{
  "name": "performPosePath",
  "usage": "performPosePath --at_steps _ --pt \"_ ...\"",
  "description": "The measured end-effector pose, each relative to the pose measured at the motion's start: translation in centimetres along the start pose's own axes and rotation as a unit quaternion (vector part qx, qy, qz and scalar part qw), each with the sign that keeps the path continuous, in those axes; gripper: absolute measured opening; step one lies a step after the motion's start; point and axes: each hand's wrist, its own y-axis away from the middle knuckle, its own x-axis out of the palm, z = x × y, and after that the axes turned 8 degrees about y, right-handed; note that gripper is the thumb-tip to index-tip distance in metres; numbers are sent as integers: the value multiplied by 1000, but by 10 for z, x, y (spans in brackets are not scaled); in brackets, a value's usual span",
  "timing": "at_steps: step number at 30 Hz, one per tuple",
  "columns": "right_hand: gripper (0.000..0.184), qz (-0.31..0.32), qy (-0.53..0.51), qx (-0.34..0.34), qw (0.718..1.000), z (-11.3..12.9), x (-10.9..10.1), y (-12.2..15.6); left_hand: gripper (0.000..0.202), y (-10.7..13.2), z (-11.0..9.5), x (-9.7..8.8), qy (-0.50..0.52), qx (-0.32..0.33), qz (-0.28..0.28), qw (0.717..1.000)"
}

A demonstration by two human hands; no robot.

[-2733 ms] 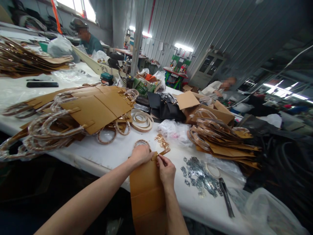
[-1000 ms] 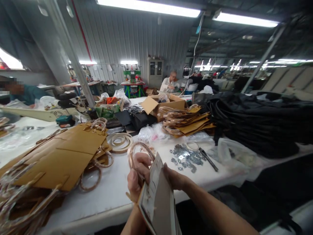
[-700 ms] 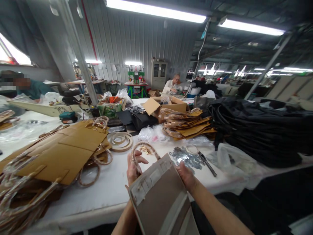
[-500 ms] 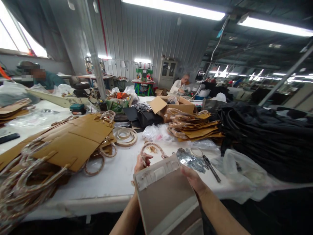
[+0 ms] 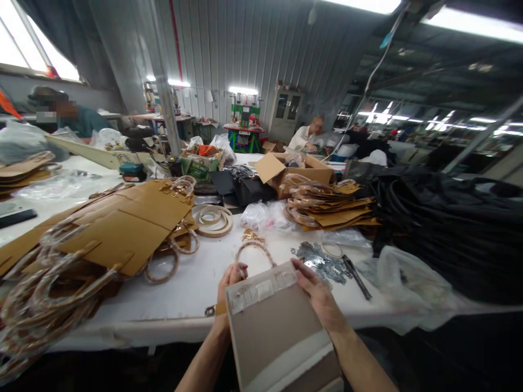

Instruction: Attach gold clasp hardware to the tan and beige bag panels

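Observation:
I hold a flat bag panel (image 5: pixel 278 332) up in front of me, its grey-brown back side with white tape strips toward the camera. My left hand (image 5: pixel 229 282) grips its upper left corner, fingers curled over the edge. My right hand (image 5: pixel 314 288) grips the upper right corner. A plastic-wrapped loop handle (image 5: pixel 254 248) rises from the panel's top edge over the white table (image 5: pixel 196 288). Small gold fittings (image 5: pixel 250 235) lie just beyond it.
Tan panels with wrapped handles (image 5: pixel 118 228) are piled left; another stack (image 5: pixel 327 207) is at the back right. Metal plates (image 5: pixel 318 262), a tape ring (image 5: pixel 332 250) and a black tool (image 5: pixel 357 276) lie right. Black material (image 5: pixel 449 218) is heaped far right. Two people sit beyond.
The panel was flat on the table, tan side up; both hands have lifted and turned it so its taped back faces me. The view swung right, then back a little.

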Motion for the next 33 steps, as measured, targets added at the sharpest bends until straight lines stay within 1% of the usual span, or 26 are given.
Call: performPosePath --at_steps 2,3,5,6,7,8,10,11,12,14,15,16,17,18,19,20,22,23,24,27,30,32,33 --pt "48 -30 74 -49 996 -6 4 -6 57 7 -2 -12 4 -46 -50 998" --pt "42 -47 122 -78 988 -10 6 -9 57 12 -3 -19 12 -79 -76 994" --pt "32 -56 201 -120 971 -19 10 -19 59 19 -4 -36 17 -112 -72 991" --pt "28 -56 231 -136 962 -23 13 -25 64 22 -5 -44 26 -131 -76 988" --pt "25 -59 256 -149 953 -28 15 -31 72 24 -7 -52 65 -157 -73 983" --pt "24 -67 276 -164 945 -32 17 -37 82 25 -10 -60 96 -163 -87 978" --pt "24 -81 302 -193 930 -39 21 -50 98 25 -16 -72 131 -153 -86 976" --pt "23 -83 309 -209 924 -42 22 -56 98 22 -19 -77 113 -138 -81 981" --pt "23 -80 315 -224 919 -45 23 -62 93 18 -21 -82 67 -122 -66 988" --pt "22 -66 329 -254 907 -52 23 -73 81 6 -23 -91 -76 -90 -40 992" --pt "22 -58 340 -268 900 -55 22 -78 78 -1 -23 -96 -159 -68 -22 985" --pt "23 -51 354 -279 891 -59 22 -83 78 -8 -21 -101 -242 -40 -1 969" --pt "24 -44 368 -288 883 -64 20 -87 79 -14 -19 -106 -319 -6 24 948" --pt "25 -38 380 -293 877 -68 19 -89 80 -20 -15 -109 -385 41 47 921" --pt "25 -32 388 -296 872 -73 18 -91 79 -24 -11 -111 -441 101 65 890" --pt "26 -31 392 -296 870 -77 17 -91 76 -26 -6 -112 -484 167 82 855" --pt "25 -40 391 -294 871 -84 16 -89 66 -27 6 -112 -527 294 97 791" --pt "25 -50 388 -290 873 -86 15 -88 60 -27 11 -112 -537 343 101 764" --pt "25 -61 385 -285 875 -88 15 -85 54 -26 15 -113 -549 378 108 738" --pt "24 -88 382 -268 880 -89 14 -80 39 -23 23 -119 -598 438 154 653" --pt "22 -93 382 -254 884 -87 15 -77 34 -19 22 -126 -643 480 207 560" --pt "20 -99 382 -237 888 -85 18 -76 41 -16 20 -126 -657 502 219 518" --pt "19 -106 380 -226 890 -84 21 -76 44 -14 19 -126 -658 512 227 504"
